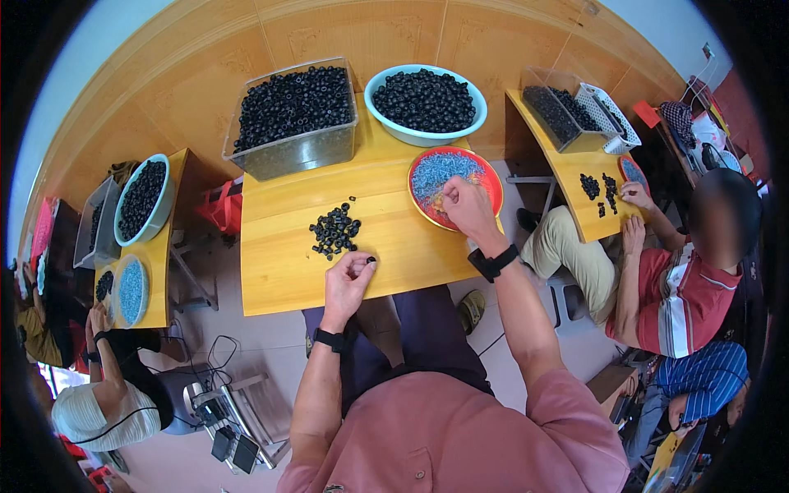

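My left hand [348, 283] is closed in a pinch near the front edge of the yellow table, with a small black cap-like part [371, 260] at its fingertips. Just beyond it lies a loose pile of small black parts [333, 230] on the wood. My right hand [468, 205] reaches over a red bowl [496, 177] filled with small pale-blue pieces [440, 171]. Its fingers are drawn together at the near side of these pieces; whatever they hold is too small to make out.
At the table's back stand a clear plastic bin [304, 152] and a pale-blue basin [427, 140], both full of black parts. A co-worker [674, 287] sits at a table [575, 205] on the right. Another person [115, 403] works at a table [156, 271] on the left.
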The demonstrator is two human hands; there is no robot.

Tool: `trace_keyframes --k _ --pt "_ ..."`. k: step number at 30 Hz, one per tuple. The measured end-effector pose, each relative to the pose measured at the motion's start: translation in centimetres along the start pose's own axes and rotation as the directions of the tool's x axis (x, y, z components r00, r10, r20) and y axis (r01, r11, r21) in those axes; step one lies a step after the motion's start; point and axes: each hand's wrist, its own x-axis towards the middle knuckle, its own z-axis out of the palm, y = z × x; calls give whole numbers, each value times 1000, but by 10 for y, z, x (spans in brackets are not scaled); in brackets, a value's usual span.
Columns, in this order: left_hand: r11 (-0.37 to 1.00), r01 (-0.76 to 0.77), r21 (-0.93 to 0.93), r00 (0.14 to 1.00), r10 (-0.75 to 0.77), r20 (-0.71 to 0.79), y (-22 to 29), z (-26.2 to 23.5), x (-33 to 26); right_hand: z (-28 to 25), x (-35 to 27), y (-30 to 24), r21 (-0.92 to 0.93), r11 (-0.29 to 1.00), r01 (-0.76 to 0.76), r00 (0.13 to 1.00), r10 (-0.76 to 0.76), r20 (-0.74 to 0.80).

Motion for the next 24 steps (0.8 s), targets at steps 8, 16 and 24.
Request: trace_keyframes --k 8,16,24 --pt "987 30 -158 999 -26 29 3 1 4 56 -58 -45 494 865 -85 968 -45 246" --pt "980 24 -199 1000 -26 -9 -4 -3 5 89 -83 -72 449 887 112 967 -201 156" --pt "955 90 -284 996 -94 1 0 -4 12 85 -79 -71 218 921 323 941 -337 29"
